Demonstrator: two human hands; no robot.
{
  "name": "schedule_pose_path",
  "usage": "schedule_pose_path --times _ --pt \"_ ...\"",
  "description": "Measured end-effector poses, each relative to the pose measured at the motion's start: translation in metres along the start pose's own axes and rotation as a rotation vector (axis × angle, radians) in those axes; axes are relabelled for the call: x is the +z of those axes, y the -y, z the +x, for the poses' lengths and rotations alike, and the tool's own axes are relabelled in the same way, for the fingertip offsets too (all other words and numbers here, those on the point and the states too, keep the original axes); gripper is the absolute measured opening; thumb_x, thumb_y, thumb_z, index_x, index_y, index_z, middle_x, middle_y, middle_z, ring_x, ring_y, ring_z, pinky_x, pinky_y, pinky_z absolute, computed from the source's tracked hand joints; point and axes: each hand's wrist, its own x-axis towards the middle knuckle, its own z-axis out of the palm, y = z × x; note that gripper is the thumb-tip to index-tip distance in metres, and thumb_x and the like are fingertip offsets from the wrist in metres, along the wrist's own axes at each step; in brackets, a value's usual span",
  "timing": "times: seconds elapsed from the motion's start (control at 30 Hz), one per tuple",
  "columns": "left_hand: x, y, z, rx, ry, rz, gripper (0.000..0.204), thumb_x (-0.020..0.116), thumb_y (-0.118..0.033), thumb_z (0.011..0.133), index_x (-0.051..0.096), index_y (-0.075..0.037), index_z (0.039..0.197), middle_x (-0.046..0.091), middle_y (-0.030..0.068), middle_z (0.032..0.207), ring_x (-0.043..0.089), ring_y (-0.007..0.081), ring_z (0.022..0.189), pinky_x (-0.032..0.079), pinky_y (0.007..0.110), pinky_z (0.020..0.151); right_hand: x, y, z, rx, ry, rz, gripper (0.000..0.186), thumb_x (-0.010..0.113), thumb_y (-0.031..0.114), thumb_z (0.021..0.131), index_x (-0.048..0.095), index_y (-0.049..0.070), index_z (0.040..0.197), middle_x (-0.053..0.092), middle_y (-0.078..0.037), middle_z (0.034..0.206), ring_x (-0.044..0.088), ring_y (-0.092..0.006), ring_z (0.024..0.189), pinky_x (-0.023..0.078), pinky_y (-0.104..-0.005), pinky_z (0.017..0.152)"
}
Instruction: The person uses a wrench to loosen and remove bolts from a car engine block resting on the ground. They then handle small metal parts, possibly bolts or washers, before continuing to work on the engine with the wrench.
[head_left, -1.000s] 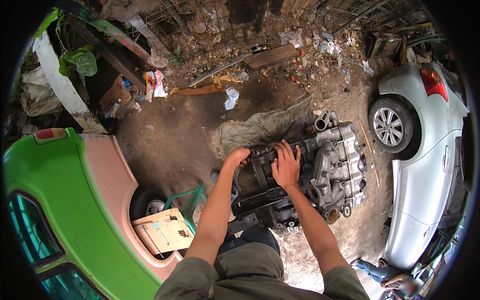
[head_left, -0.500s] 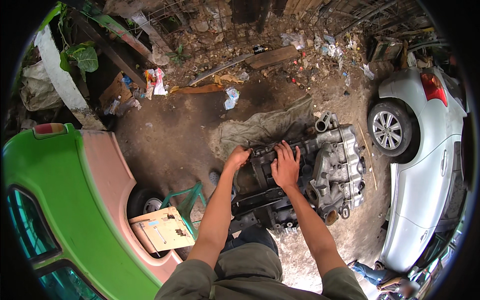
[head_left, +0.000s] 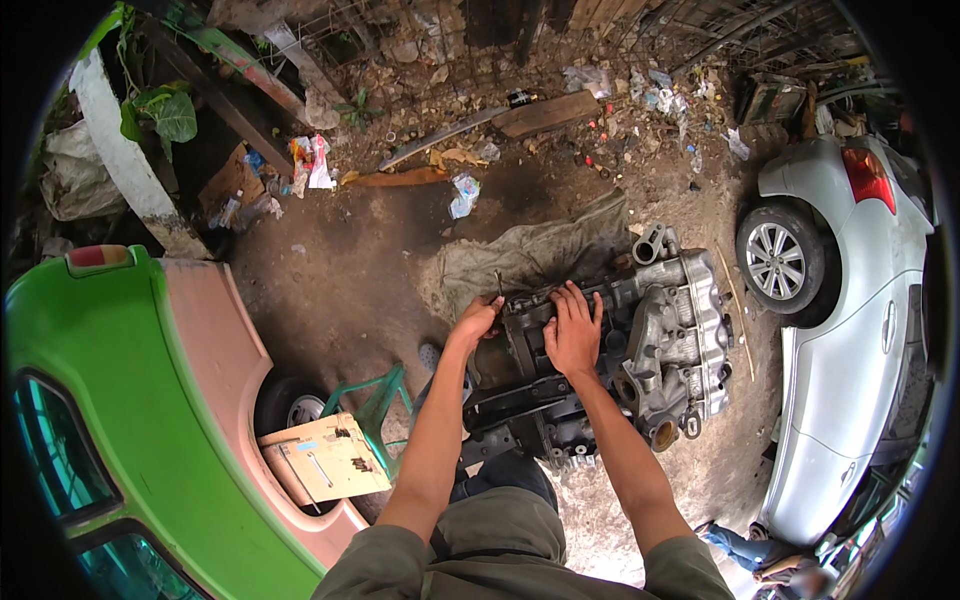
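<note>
A greasy metal engine lies in front of me, with silvery housings on its right side. My left hand is at the engine's upper left corner, fingers closed on a thin metal rod, perhaps a tool, that sticks up from it. My right hand rests on the engine's top just right of it, fingers spread. A dirty grey-green cloth lies on the ground beyond the engine.
A green-and-pink car stands left, by a cardboard sheet on a green plastic stand. A silver car stands right, a person's legs near it. Litter, planks and a leaning white beam lie beyond.
My left hand has shifted slightly, and the thin rod in it now stands up above my fingers, where it was not visible before. My right hand stays in place.
</note>
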Motion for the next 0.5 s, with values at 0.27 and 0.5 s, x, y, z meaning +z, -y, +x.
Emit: schedule_pose_path --times 0.27,0.5 --pt "-0.002 -0.002 0.000 -0.060 0.007 -0.059 0.027 0.054 -0.025 0.106 0.065 0.000 0.108 0.052 0.0004 0.069 0.046 0.0115 0.050 0.036 0.030 0.044 -0.001 0.000 0.001 -0.003 -0.004 0.005 0.044 0.054 0.016 0.084 0.057 0.008 0.128 0.056 -0.008 0.138 0.039 -0.0235 0.143 0.016 -0.0547 0.122" --pt "0.001 -0.011 0.010 -0.034 -0.060 0.213 0.026 0.057 -0.021 0.103 0.068 0.001 0.099 0.061 0.0062 0.072 0.052 0.0140 0.052 0.042 0.032 0.046 -0.002 0.000 0.000 -0.007 -0.009 0.017 0.044 0.054 0.017 0.085 0.056 0.007 0.128 0.056 -0.008 0.138 0.039 -0.0238 0.144 0.016 -0.0552 0.122"
